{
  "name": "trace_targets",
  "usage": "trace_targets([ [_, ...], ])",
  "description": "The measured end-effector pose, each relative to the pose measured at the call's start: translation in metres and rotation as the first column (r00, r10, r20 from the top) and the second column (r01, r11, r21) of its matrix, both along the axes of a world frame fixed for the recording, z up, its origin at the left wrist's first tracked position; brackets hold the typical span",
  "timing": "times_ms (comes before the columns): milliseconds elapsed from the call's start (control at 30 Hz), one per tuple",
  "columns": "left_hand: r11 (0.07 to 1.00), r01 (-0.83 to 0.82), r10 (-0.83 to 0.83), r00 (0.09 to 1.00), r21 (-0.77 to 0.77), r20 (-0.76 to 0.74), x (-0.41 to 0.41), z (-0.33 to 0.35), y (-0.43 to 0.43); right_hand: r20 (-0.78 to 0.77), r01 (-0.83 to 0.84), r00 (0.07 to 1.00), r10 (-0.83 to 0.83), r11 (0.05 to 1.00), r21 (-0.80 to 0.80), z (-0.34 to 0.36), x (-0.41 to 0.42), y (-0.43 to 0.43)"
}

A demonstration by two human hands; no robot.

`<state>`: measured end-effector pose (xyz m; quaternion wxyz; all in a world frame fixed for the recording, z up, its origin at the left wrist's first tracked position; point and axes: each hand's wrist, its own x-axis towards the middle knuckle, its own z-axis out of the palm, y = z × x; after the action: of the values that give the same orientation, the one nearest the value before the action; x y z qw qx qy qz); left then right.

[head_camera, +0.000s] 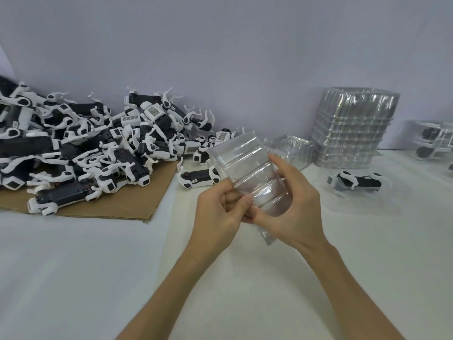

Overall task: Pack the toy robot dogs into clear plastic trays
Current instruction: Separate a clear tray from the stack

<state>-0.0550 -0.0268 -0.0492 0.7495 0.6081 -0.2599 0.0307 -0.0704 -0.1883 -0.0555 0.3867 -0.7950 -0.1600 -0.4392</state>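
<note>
I hold a clear plastic tray up over the middle of the table, tilted on end. My left hand pinches its lower left edge with thumb and fingers. My right hand wraps around its right side and underside. A big heap of black-and-white toy robot dogs lies on a sheet of cardboard at the left. One loose dog lies just behind the held tray. Another dog sits in an open clear tray at the right.
A tall stack of empty clear trays stands at the back right, with a single empty tray beside it. Packed trays with dogs sit at the far right edge. A pale wall runs behind the white table.
</note>
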Motion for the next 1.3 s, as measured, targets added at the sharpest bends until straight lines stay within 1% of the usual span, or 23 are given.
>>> trace_targets([
  [100, 1.0, 0.0, 0.0, 1.0, -0.001, 0.009, 0.0, 0.0, 0.0, 0.019, 0.002, 1.0, -0.002, 1.0, -0.005, -0.001, 0.0, 0.0],
  [267, 1.0, 0.016, -0.016, 1.0, -0.015, 0.001, 0.0, 0.0, -0.001, 0.002, 0.001, 1.0, -0.001, 1.0, -0.005, 0.001, -0.002, -0.001],
  [367, 0.999, 0.052, -0.052, 0.999, -0.008, -0.012, 0.001, -0.001, 0.005, -0.105, -0.095, 0.989, 0.103, 0.993, 0.072, 0.0, -0.006, 0.004],
  [467, 0.995, 0.099, -0.098, 0.995, 0.001, -0.027, 0.001, -0.002, 0.01, -0.203, -0.199, 0.954, 0.22, 0.973, 0.117, 0.0, -0.009, 0.006],
  [533, 0.994, 0.113, -0.113, 0.993, 0.01, -0.02, 0.001, -0.002, 0.012, -0.252, -0.257, 0.914, 0.318, 0.935, 0.246, 0.004, -0.01, 0.005],
  [600, 0.988, 0.151, -0.15, 0.988, 0.026, -0.026, 0.003, -0.001, 0.012, -0.288, -0.242, 0.885, 0.366, 0.89, 0.387, 0.009, -0.008, 0.003],
  [667, 0.976, 0.213, -0.211, 0.976, 0.036, -0.052, 0.003, -0.001, 0.013, -0.33, -0.183, 0.875, 0.355, 0.872, 0.454, 0.013, -0.006, 0.0],
  [767, 0.959, 0.279, -0.275, 0.958, 0.042, -0.084, 0.004, -0.002, 0.014, -0.355, -0.196, 0.835, 0.42, 0.831, 0.521, 0.016, -0.008, -0.004],
  [900, 0.943, 0.331, -0.328, 0.941, 0.023, -0.078, 0.005, -0.003, 0.014, -0.337, -0.224, 0.815, 0.472, 0.793, 0.567, 0.021, -0.013, -0.003],
  [1033, 0.933, 0.361, -0.358, 0.931, 0.019, -0.075, 0.007, -0.004, 0.015, -0.344, -0.236, 0.795, 0.5, 0.777, 0.584, 0.023, -0.014, -0.002],
  [1167, 0.925, 0.379, -0.378, 0.917, -0.019, -0.126, 0.007, -0.004, 0.016, -0.341, -0.256, 0.778, 0.527, 0.763, 0.594, 0.024, -0.016, -0.003],
  [1300, 0.901, 0.43, -0.433, 0.891, -0.054, -0.14, 0.007, -0.004, 0.016, -0.362, -0.251, 0.767, 0.53, 0.767, 0.591, 0.024, -0.016, -0.003],
])
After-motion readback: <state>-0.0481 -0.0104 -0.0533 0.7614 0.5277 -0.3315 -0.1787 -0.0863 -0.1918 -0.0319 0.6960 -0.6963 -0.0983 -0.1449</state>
